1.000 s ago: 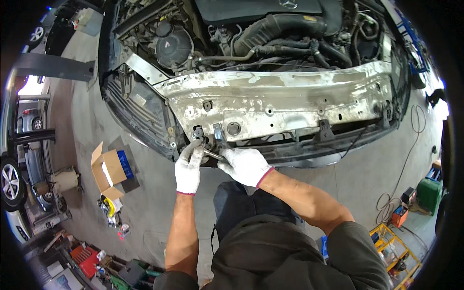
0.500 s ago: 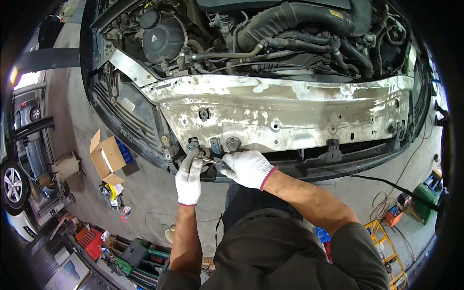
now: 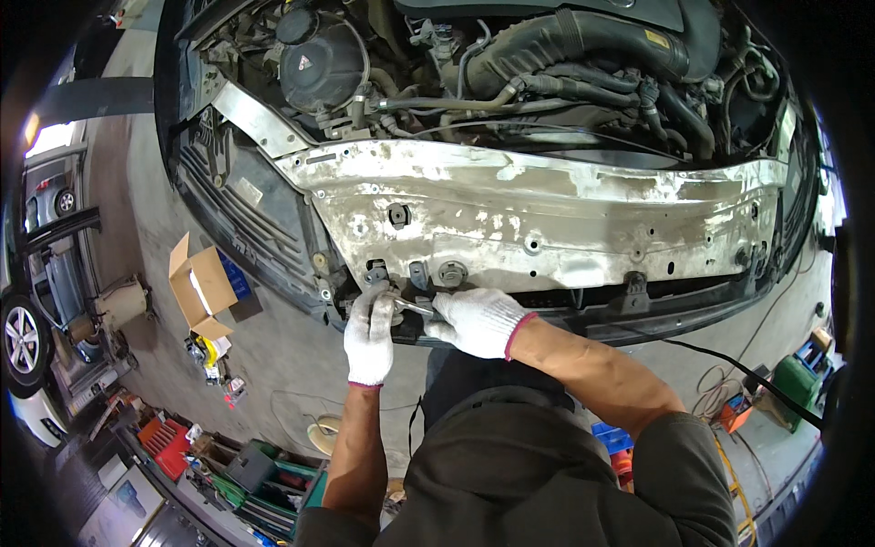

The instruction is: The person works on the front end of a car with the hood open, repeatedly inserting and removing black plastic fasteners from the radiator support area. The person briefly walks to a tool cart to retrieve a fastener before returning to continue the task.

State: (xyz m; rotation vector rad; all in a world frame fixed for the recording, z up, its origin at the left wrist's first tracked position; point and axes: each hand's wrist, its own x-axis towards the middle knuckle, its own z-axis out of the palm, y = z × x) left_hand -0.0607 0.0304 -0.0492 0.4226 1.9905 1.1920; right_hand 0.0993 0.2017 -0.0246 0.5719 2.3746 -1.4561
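Note:
In a white knit glove, my left hand has its fingers closed around the left end of a silver wrench, just below a small metal bracket on the car's front panel. My right hand, gloved too, grips the other end of the wrench; its fingers hide that end. Both hands are at the lower left edge of the scuffed, silvery front panel. A round fitting sits just above my right hand. What the wrench's left end rests on is hidden by my fingers.
Beyond the panel lies the open engine bay with a black ribbed intake hose and a round black cover. On the floor at left stands an open cardboard box. Toolboxes are at lower left. A black cable runs at right.
The view has shifted a little, so car and hands appear slightly farther right. Both hands keep their place at the panel's lower edge with the wrench between them.

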